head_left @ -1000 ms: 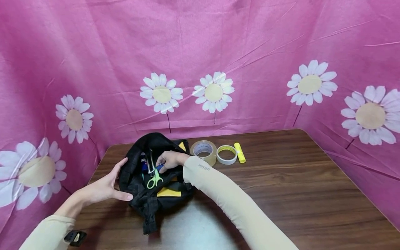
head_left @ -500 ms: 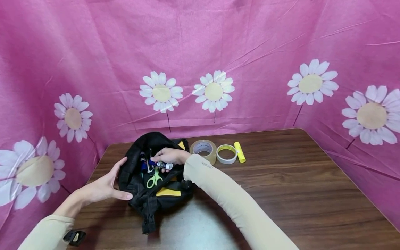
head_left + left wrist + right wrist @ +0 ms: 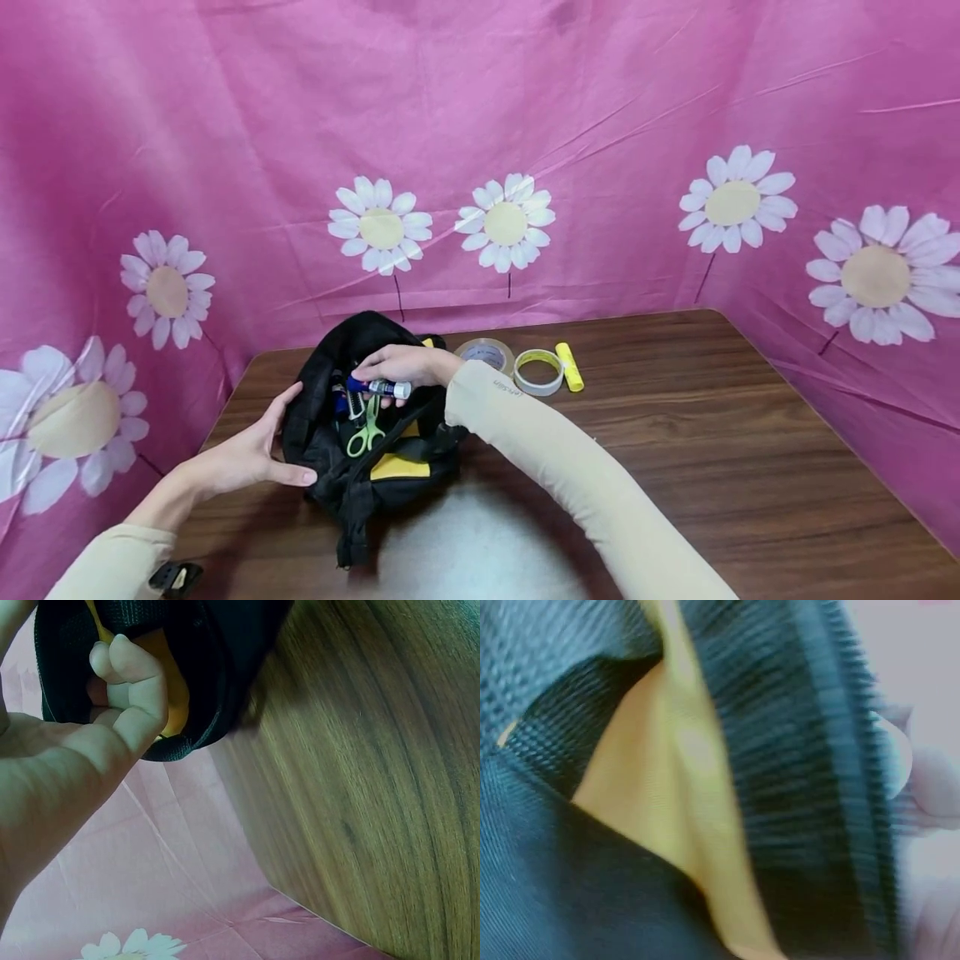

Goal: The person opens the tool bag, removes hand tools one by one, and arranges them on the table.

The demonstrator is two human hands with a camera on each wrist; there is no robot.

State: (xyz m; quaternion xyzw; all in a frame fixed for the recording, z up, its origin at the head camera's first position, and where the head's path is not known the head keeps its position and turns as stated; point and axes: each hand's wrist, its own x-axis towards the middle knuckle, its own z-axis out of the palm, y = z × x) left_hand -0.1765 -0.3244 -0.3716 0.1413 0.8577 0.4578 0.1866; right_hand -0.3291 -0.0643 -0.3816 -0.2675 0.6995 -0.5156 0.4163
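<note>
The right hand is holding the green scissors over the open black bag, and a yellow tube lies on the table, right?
Not quite: in the head view, the right hand holds a white-ended blue tube there; the green scissors lie inside the black bag. The yellow tube is indeed on the table.

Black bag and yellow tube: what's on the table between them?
In the head view: a clear tape roll nearer the black bag, partly behind the right sleeve, then a white tape roll beside the yellow tube.
</note>
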